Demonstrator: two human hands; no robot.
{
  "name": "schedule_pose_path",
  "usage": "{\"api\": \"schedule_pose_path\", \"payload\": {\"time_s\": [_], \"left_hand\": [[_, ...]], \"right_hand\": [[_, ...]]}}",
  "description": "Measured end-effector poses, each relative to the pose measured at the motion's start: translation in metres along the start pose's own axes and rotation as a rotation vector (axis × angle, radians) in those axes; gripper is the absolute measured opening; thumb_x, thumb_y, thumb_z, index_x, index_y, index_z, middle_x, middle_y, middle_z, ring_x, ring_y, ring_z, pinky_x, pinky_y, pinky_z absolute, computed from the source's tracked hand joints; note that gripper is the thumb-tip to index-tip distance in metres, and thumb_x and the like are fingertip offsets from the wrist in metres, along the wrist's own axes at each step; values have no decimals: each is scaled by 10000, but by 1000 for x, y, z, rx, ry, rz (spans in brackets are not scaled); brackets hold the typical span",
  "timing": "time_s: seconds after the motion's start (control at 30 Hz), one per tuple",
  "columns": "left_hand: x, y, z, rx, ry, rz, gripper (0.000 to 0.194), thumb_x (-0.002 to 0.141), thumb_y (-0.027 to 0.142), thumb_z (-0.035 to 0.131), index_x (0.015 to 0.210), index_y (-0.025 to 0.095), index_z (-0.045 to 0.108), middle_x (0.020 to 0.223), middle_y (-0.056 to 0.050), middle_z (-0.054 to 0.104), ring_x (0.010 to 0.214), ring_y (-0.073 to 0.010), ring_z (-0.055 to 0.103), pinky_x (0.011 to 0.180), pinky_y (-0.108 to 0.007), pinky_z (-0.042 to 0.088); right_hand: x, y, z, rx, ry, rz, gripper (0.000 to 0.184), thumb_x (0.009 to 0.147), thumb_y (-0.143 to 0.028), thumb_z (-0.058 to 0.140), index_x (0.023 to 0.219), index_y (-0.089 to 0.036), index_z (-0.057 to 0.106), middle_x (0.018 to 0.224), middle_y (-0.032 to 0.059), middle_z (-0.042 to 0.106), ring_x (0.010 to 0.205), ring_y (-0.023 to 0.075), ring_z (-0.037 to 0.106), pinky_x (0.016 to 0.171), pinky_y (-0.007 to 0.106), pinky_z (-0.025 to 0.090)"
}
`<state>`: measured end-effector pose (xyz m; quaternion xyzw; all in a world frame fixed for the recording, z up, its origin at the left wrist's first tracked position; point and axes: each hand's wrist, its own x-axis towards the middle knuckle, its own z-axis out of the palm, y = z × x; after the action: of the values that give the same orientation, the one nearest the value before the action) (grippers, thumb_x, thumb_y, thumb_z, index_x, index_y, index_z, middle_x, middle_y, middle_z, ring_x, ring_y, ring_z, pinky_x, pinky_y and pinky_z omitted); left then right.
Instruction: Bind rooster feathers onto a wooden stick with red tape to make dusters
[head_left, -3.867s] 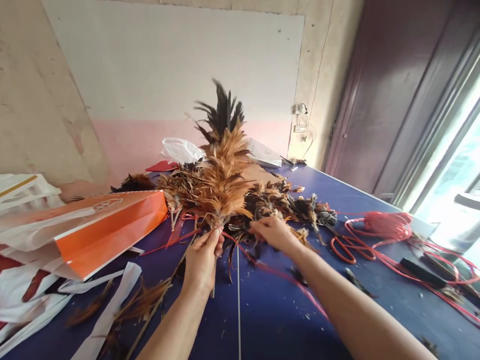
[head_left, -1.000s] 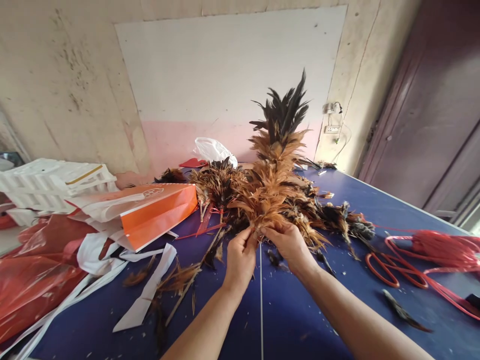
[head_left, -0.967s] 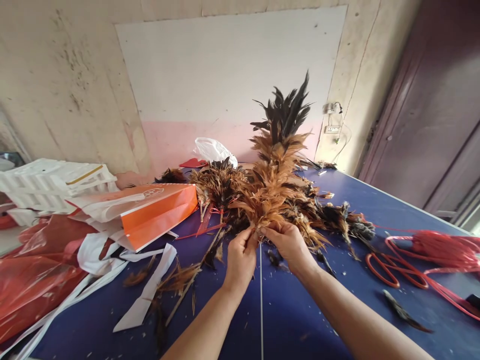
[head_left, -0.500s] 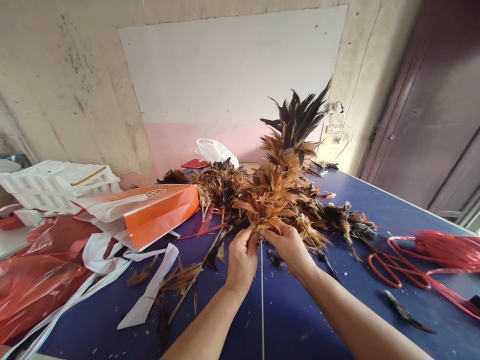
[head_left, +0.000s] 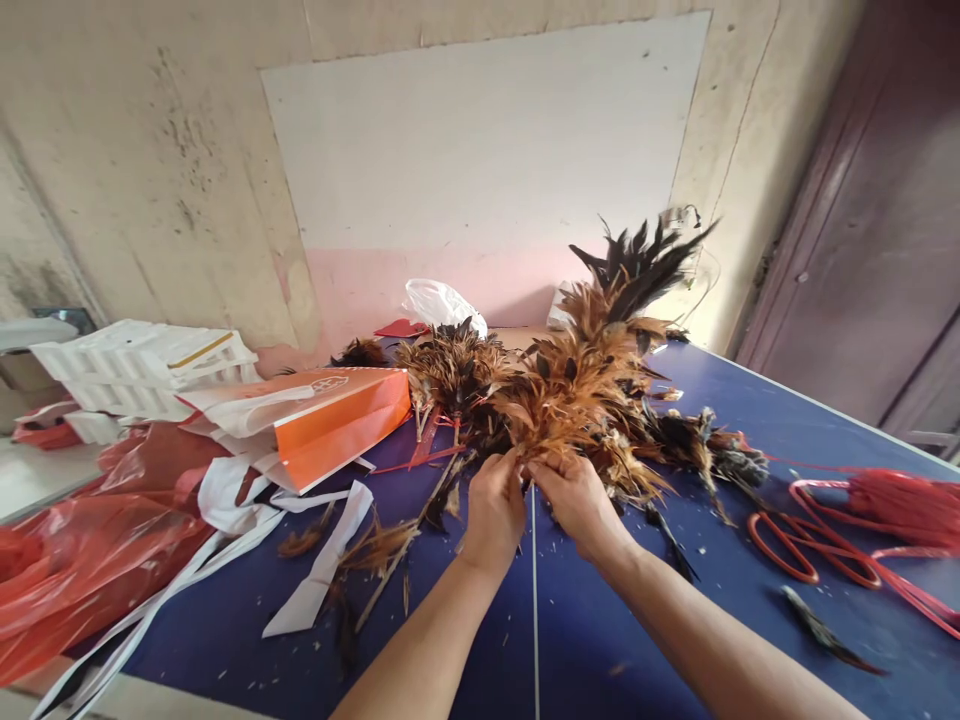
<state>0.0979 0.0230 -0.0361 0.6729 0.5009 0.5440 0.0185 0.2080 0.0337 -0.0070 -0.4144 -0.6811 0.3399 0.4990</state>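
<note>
A long feather duster point(head_left: 577, 365), brown along its length with black feathers at the tip, leans up and away to the right. My left hand point(head_left: 495, 505) is closed on its near end, with the fingers curled and pinched. Beside it my right hand point(head_left: 581, 500) also pinches the base of the feathers, thumb and forefinger together. The handle or stem inside the grip is hidden by fingers and feathers. Behind and left of the duster lies a bundle of brown and black feathers point(head_left: 454, 370) tied with red string.
Loose feathers point(head_left: 697, 440) lie right of the duster on the blue table point(head_left: 600, 640). A coil of red plastic cord point(head_left: 900, 505) sits at the right. On the left are an orange paper bag point(head_left: 345, 425), white strips point(head_left: 322, 565), a red plastic bag point(head_left: 82, 560) and a white rack point(head_left: 142, 365).
The duster's black tip has tilted down and to the right. Both hands stay pinched at its near end. The whole view has shifted slightly.
</note>
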Motion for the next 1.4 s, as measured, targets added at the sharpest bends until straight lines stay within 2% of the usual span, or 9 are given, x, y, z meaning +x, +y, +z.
{"api": "schedule_pose_path", "payload": {"time_s": [0.23, 0.43, 0.57, 0.7, 0.87, 1.07, 1.2, 1.3, 1.4], "left_hand": [[-2, -2, -1, 162, 7, 10, 309, 815, 29, 384, 983, 162, 607, 780, -54, 583, 703, -153, 553, 644, -250, 430], [5, -10, -9, 492, -128, 77, 309, 854, 66, 337, 1026, 114, 589, 794, -90, 590, 745, -198, 567, 664, -292, 447], [9, 18, -14, 549, -274, 207, 296, 862, 73, 334, 1039, 123, 567, 824, -79, 589, 778, -195, 561, 669, -285, 457], [11, 57, -31, 661, -439, 465, 294, 817, 20, 355, 1028, 94, 546, 821, -90, 573, 741, -199, 545, 622, -295, 462], [14, 84, -71, 736, -452, 793, 353, 856, 54, 297, 1170, 62, 457, 854, -109, 575, 764, -204, 547, 659, -319, 457], [15, 93, -90, 787, -511, 879, 455, 840, 39, 297, 1290, 65, 353, 847, -114, 600, 762, -203, 563, 641, -310, 454], [16, 78, -96, 886, -578, 919, 429, 809, 15, 339, 1223, 40, 447, 836, -126, 609, 741, -206, 560, 606, -303, 449], [21, 59, -116, 905, -588, 865, 415, 785, -14, 354, 1162, 65, 508, 818, -119, 615, 740, -197, 560, 632, -295, 454], [21, 43, -145, 788, -547, 764, 363, 794, 25, 391, 1087, 145, 568, 823, -94, 626, 777, -179, 572, 715, -287, 456]], "right_hand": [[15, -26, 5, -563, -105, -102, 247, 715, -189, 435, 470, -174, 404, 482, -11, 410, 508, 106, 349, 502, 244, 263], [30, -80, -41, -743, -412, -171, 190, 699, -209, 497, 536, -175, 587, 510, -15, 539, 477, 98, 432, 489, 221, 295], [35, -113, -82, -955, -335, -289, 176, 729, -241, 539, 629, -210, 681, 562, -9, 605, 496, 111, 472, 505, 232, 292], [42, -120, -102, -1161, -198, -450, 172, 757, -286, 564, 678, -241, 710, 678, 7, 662, 611, 148, 524, 546, 249, 279], [47, -107, -98, -1141, -185, -369, 193, 768, -395, 577, 767, -282, 734, 723, -1, 689, 643, 153, 555, 532, 244, 279], [46, -108, -80, -1101, -189, -412, 185, 757, -399, 586, 755, -288, 734, 692, 1, 681, 628, 140, 545, 522, 241, 262], [47, -119, -77, -1087, -183, -429, 172, 715, -387, 625, 704, -251, 730, 652, 19, 661, 598, 141, 522, 517, 251, 259], [55, -129, -98, -954, -261, -318, 176, 681, -378, 644, 655, -221, 720, 609, 13, 637, 525, 114, 482, 509, 248, 288], [66, -132, -143, -791, -279, -203, 243, 692, -413, 621, 686, -195, 729, 519, 2, 577, 439, 82, 393, 473, 250, 276]]}}
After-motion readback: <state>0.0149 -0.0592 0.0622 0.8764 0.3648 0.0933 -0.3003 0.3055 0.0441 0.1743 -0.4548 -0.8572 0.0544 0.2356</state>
